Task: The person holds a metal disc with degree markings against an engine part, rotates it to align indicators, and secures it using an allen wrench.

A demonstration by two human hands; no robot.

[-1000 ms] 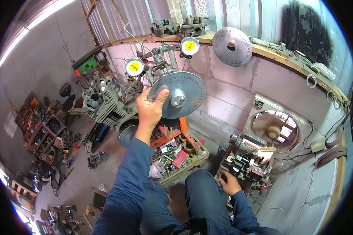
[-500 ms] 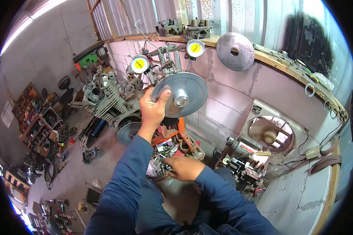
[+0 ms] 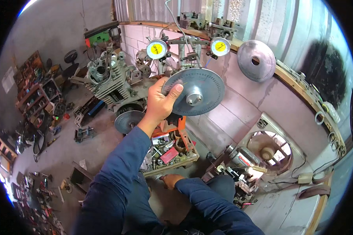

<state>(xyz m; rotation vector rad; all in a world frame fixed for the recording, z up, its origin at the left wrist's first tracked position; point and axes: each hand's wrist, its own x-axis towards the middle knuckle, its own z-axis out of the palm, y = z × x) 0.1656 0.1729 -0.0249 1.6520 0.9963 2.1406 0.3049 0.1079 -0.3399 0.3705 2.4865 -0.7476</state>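
Observation:
My left hand (image 3: 162, 101) grips the left edge of a grey graduated disc (image 3: 208, 86), thumb on its front face and the other fingers behind it. The disc has a silver hub (image 3: 194, 96) at its middle and stands tilted. Just above it, two dial gauges with yellow faces, the left one (image 3: 157, 49) and the right one (image 3: 220, 46), sit on a metal fixture. Lower down, my right hand (image 3: 171, 181) is by the near edge of a wooden tray (image 3: 174, 167) of loose parts. Its fingers are curled; what they hold, if anything, is too small to name.
A finned engine (image 3: 110, 84) stands to the left, with another disc (image 3: 129, 122) below it. A similar disc (image 3: 245, 58) hangs at the wooden ledge. Right of the tray are a motor-driven machine (image 3: 243, 158) and a round fan opening (image 3: 286, 150).
My right hand has come down from over the tray's parts to its near edge, uncovering a red box there. My left hand stays on the disc while the whole view has shifted.

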